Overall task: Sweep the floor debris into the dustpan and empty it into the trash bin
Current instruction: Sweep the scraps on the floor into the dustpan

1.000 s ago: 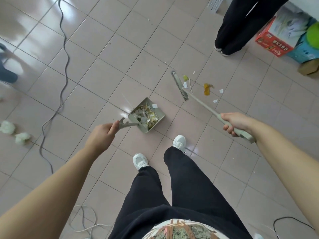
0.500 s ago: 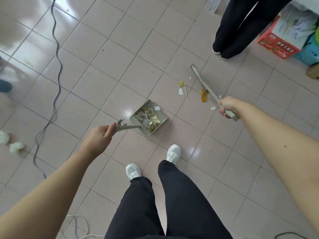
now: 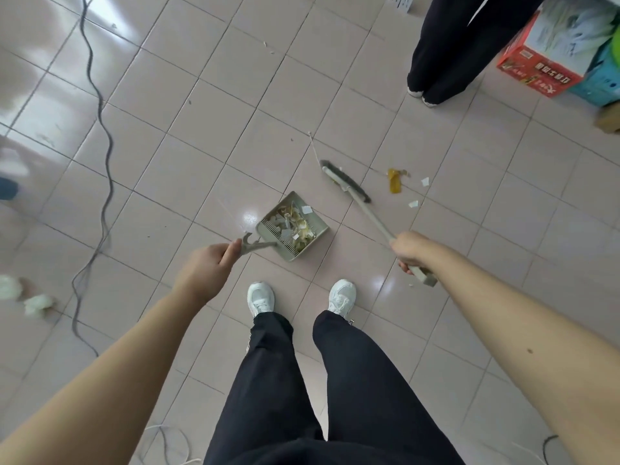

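A grey-green dustpan [image 3: 320, 224] sits on the tiled floor just ahead of my feet, holding paper scraps and yellowish bits. My left hand [image 3: 204, 268] grips the end of its handle. My right hand [image 3: 410, 248] grips the long handle of a broom [image 3: 365, 209], whose dark brush head [image 3: 345, 180] rests on the floor to the right of the pan, apart from it. To the right of the brush lie a yellow-brown wrapper [image 3: 395, 181] and white paper bits [image 3: 413, 203]. No trash bin shows.
A person in black trousers [image 3: 449, 52] stands at the far right. Beside them are a red-and-white carton [image 3: 553, 52] and a blue box. A dark cable [image 3: 100, 162] snakes down the left floor. Crumpled white tissues [image 3: 37, 305] lie at the left edge.
The broom head has swung back left, from beyond the yellow wrapper to between the wrapper and the dustpan. My right hand has drawn back toward me. The dustpan and my left hand have barely moved.
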